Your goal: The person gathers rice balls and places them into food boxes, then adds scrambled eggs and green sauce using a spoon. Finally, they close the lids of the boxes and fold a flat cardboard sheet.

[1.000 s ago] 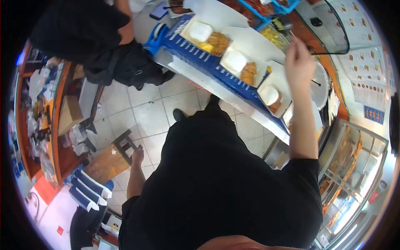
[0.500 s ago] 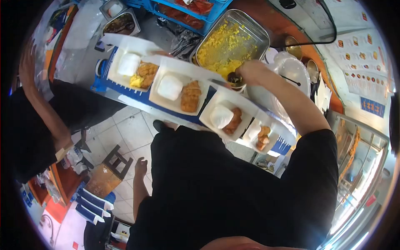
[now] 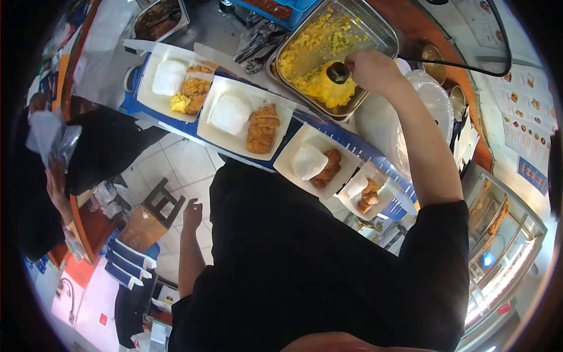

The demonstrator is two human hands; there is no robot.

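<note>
Metal counter [image 3: 215, 36]: food boxes [image 3: 236, 142] beside egg tray [image 3: 376, 42] | Right hand [image 3: 375, 71]: gripping dark tool [image 3: 338, 73] | Left hand [image 3: 192, 214]: loosely curled, apparently empty, well apart from tray | Change: tool farther into tray's egg [image 3: 329, 92]; gathering judged under way

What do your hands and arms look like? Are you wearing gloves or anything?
No gloves: the right hand and left hand are bare. Both black sleeves are short and look plain. No watch shows; rings are too small to tell.
</note>
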